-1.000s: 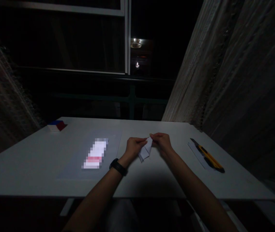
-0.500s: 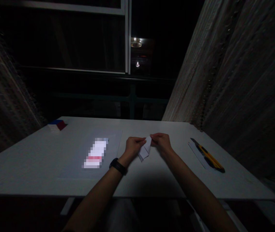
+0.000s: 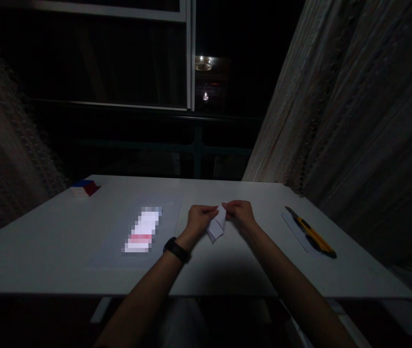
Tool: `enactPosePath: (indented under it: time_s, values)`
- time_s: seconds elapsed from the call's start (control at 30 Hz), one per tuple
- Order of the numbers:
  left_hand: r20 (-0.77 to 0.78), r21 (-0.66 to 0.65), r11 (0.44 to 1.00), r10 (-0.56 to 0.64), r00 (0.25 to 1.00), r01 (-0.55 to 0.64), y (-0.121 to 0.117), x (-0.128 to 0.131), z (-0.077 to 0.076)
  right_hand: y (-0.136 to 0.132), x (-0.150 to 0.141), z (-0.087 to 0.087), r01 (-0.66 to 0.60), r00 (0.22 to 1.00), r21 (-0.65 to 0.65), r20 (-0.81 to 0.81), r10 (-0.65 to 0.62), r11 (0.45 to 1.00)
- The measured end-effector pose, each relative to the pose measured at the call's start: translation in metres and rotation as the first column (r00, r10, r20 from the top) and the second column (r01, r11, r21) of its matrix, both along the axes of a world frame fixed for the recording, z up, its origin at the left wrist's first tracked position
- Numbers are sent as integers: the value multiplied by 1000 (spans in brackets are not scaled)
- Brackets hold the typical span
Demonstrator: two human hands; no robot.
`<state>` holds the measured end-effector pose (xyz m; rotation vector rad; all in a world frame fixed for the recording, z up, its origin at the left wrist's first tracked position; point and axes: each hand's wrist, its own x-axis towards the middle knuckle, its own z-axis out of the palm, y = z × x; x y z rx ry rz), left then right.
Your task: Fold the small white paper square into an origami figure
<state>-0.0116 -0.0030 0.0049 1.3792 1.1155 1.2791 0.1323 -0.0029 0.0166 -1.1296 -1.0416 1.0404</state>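
Note:
A small piece of folded white paper [image 3: 216,227] is held between my two hands above the middle of the white table. My left hand [image 3: 199,218], with a dark watch on its wrist, pinches the paper's left edge near the top. From the other side, my right hand [image 3: 239,211] grips its upper right corner between thumb and fingers. Crease lines cross the paper, and its lower end shows overlapping layers. The fingertips partly cover the top of the fold.
On the table [image 3: 249,270], a lit phone with a blurred screen [image 3: 142,230] lies on a pale sheet [image 3: 100,256] to the left. A cube with blue, red and white faces [image 3: 84,188] sits far left. At right, a yellow-black utility knife [image 3: 313,234] lies by a white paper strip [image 3: 295,229].
My right hand has shifted very slightly left along the top of the paper. Both hands keep their hold, and the paper looks nearly the same.

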Motion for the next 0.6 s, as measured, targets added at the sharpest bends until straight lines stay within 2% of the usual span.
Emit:
enactPosePath:
  time_s: [0.13, 0.33, 0.47, 0.6]
  values:
    - [-34, 10, 1000, -15, 999, 15, 0, 0, -1, 1, 2, -1, 26, 998, -21, -57, -27, 999]
    - [-100, 25, 999, -32, 994, 35, -1, 0, -1, 4, 5, -2, 31, 998, -42, -49, -33, 999]
    - [-122, 20, 999, -40, 992, 42, -2, 1, 0, 8, 6, -1, 112, 994, -4, 13, -112, 994]
    - [-113, 38, 999, -18, 993, 23, -3, 2, 1, 10, 6, -5, 195, 968, 95, 143, -207, 976]
